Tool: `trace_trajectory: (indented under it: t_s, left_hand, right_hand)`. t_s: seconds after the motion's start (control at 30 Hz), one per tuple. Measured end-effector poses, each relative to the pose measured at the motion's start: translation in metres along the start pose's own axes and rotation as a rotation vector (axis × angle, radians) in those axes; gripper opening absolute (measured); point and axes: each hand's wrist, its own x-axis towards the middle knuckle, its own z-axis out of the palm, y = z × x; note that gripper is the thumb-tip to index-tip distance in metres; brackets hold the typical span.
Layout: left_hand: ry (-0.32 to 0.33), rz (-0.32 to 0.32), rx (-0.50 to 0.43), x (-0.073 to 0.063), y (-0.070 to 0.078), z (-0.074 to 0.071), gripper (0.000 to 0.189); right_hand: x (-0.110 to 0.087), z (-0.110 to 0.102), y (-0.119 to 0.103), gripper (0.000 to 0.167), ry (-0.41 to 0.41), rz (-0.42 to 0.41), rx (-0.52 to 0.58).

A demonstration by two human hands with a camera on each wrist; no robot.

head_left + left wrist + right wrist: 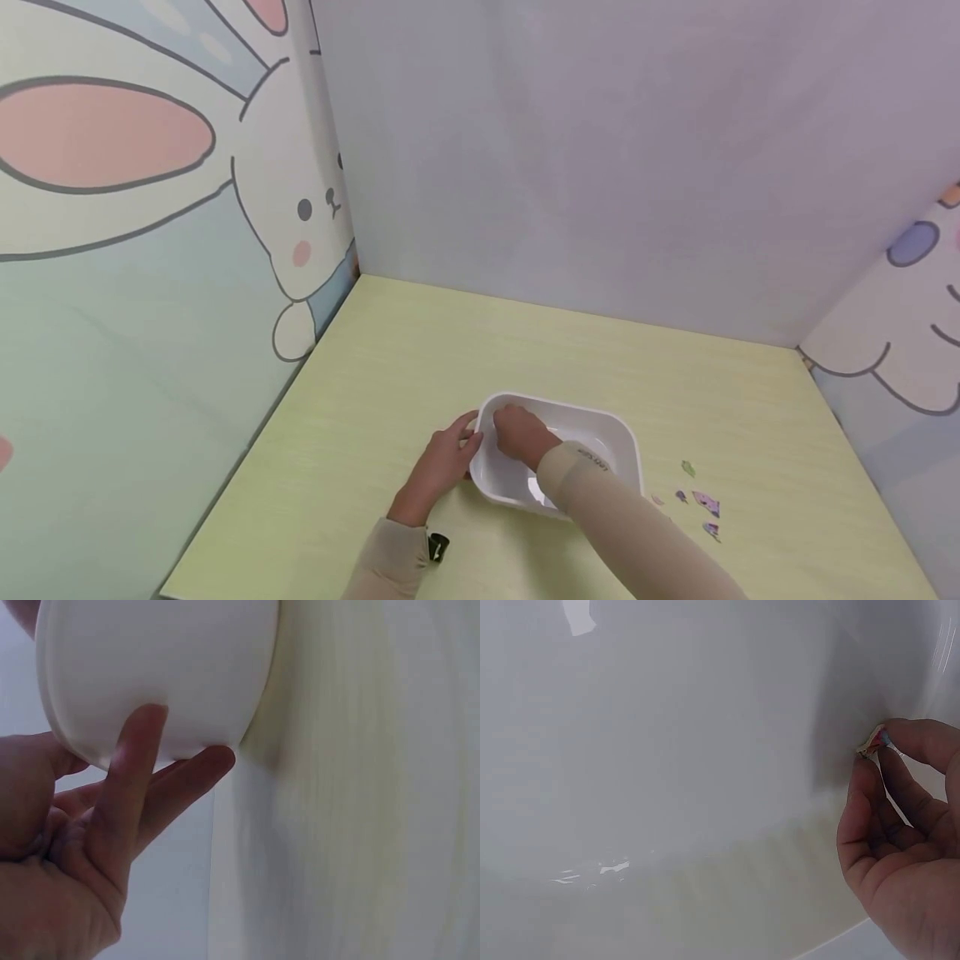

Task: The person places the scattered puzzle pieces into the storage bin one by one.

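Observation:
A white plastic basin [600, 421] with rounded corners stands on the table, slightly tilted. My left hand [442, 462] holds its left end, with fingers against the outer wall [195, 682] and the thumb at the rim. Inside the basin, my right hand [519, 433] is near the left inner wall. Its fingertips pinch a small colourful sticker [874, 741], bent and partly hidden by the fingers. The sticker is close to the glossy white surface; whether it touches cannot be made out.
Several small cut-out stickers [707, 503] lie on the pale yellow table [420, 333] right of the basin. A small black object [438, 547] is beside the left wrist. Printed fabric walls [225, 250] enclose the table at the left, back and right.

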Motion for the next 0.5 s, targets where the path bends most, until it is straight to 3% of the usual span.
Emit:
trace_trajectory:
  t_s: [0.3,0.5]
  left_hand:
    - [-0.002,0.005,0.011,0.0005,0.0006,0.0009,0.046]
    - [0.002,0.005,0.030,0.0005,-0.0009,0.0004,0.047]
  right_hand:
    - [-0.0011,0.0013,0.0026,0.006,0.011,0.005,0.000]
    - [-0.0046,-0.0031,0.0088,0.013,0.072,-0.052,0.026]
